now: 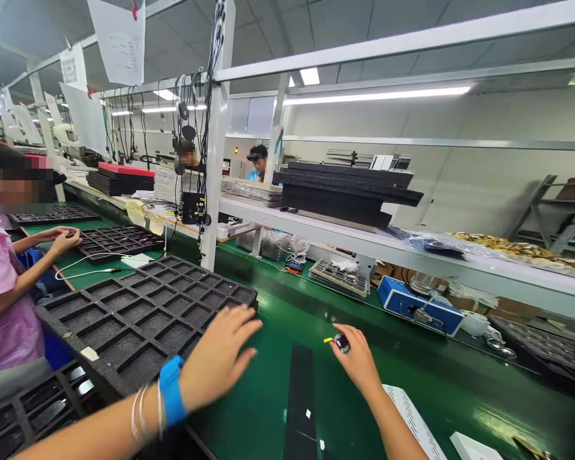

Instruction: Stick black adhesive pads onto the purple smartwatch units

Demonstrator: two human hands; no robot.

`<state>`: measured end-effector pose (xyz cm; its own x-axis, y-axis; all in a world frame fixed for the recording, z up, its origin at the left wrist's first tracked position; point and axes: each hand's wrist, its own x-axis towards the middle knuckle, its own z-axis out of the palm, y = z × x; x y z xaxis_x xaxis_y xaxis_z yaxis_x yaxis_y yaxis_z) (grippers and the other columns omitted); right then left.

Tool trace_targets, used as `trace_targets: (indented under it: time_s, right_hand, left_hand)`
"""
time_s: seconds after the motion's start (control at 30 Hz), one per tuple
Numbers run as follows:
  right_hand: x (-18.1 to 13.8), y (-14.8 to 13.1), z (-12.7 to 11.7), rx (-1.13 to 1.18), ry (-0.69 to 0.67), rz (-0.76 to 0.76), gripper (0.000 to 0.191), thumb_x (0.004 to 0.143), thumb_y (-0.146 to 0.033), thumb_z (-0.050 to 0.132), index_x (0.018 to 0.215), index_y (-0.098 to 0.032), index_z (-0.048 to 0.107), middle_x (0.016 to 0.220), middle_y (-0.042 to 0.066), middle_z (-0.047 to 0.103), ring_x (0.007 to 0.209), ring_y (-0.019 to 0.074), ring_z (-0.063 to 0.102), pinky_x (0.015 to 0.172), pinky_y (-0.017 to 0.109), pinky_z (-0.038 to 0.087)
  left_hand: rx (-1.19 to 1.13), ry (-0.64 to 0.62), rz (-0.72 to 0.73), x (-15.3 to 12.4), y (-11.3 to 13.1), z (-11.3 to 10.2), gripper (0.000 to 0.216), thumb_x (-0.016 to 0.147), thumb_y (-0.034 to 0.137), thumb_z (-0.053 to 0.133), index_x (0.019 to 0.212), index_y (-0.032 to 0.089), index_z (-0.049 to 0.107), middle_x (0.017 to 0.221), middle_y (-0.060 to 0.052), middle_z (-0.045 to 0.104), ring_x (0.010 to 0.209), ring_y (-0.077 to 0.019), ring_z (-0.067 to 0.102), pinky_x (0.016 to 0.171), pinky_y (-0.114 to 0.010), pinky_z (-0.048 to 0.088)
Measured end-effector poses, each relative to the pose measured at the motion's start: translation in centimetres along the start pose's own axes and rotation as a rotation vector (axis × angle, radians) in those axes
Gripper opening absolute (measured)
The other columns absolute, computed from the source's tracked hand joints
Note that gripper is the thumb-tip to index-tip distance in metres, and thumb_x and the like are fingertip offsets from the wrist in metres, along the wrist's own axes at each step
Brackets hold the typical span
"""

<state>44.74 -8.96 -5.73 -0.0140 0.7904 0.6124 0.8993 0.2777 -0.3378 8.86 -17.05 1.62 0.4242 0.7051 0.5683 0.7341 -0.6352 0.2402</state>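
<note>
My left hand (215, 358), with a blue wristband (172, 390) and thin bangles on the forearm, lies spread at the corner of a black foam tray (144, 326) with square pockets. Its fingers are apart and hold nothing. My right hand (357, 361) pinches a small black component (342, 343) with a yellow tab at its end, above the green conveyor belt (287, 326). A flat black strip (299, 409) lies on the belt below that hand.
A co-worker in a pink sleeve (4, 287) sits at left, one hand (64, 240) over another foam tray (119, 244). A white shelf (364, 236) holds stacked black foam sheets (345, 195). Below it stand a blue device (419, 306) and a metal rack (340, 278).
</note>
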Motion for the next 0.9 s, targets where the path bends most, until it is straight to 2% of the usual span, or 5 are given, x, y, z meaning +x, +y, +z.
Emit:
trace_targets:
  time_s: [0.17, 0.27, 0.43, 0.73, 0.9]
  right_hand:
    - [-6.5, -2.0, -2.6, 0.022, 0.213, -0.248, 0.043, 0.082, -0.029, 0.055, 0.125, -0.024, 0.049, 0.113, 0.009, 0.056, 0.104, 0.0239, 0.057, 0.088, 0.039, 0.05]
    - [-8.8, -3.3, -2.2, 0.039, 0.242, -0.337, 0.049, 0.083, -0.024, 0.056, 0.13, -0.023, 0.043, 0.113, 0.01, 0.055, 0.103, 0.0235, 0.058, 0.086, 0.037, 0.052]
    - [-10.6, -3.6, -0.2, 0.056, 0.236, -0.403, 0.05, 0.083, -0.016, 0.053, 0.132, -0.022, 0.041, 0.107, 0.01, 0.058, 0.097, 0.0222, 0.061, 0.079, 0.035, 0.057]
    - [-11.2, -4.9, 0.6, 0.156, 0.108, -0.423, 0.053, 0.08, -0.011, 0.053, 0.131, -0.023, 0.043, 0.112, 0.01, 0.06, 0.106, 0.0226, 0.059, 0.085, 0.037, 0.056]
    - [-11.4, -4.3, 0.5, 0.197, 0.104, -0.161, 0.038, 0.077, -0.017, 0.052, 0.114, -0.024, 0.059, 0.121, 0.01, 0.056, 0.112, 0.0275, 0.057, 0.089, 0.043, 0.053]
  left_hand:
    - [-0.65, -0.149, -0.111, 0.2, 7.6, 5.2, 0.023, 0.081, 0.03, 0.056, 0.099, 0.022, 0.068, 0.094, -0.004, 0.072, 0.088, -0.0181, 0.065, 0.083, -0.029, 0.048]
    - [-0.982, -0.281, -0.33, 4.0, 7.8, 12.8, 0.034, 0.072, 0.035, 0.066, 0.1, 0.015, 0.068, 0.087, -0.007, 0.07, 0.08, -0.0191, 0.063, 0.076, -0.031, 0.048]
    - [-1.606, -0.902, -0.373, 7.3, 5.8, 21.7, 0.05, 0.047, 0.038, 0.085, 0.085, 0.011, 0.069, 0.073, -0.002, 0.065, 0.063, -0.0113, 0.059, 0.066, -0.025, 0.045]
    - [-1.952, -0.956, -0.466, 4.7, 4.1, 23.0, 0.044, 0.051, 0.027, 0.086, 0.087, 0.009, 0.068, 0.074, -0.006, 0.068, 0.062, -0.0126, 0.064, 0.06, -0.022, 0.048]
    - [-2.031, -0.701, -0.51, 4.9, 4.5, 23.2, 0.054, 0.049, 0.016, 0.086, 0.098, 0.014, 0.062, 0.08, -0.004, 0.067, 0.069, -0.0174, 0.067, 0.064, -0.028, 0.052]
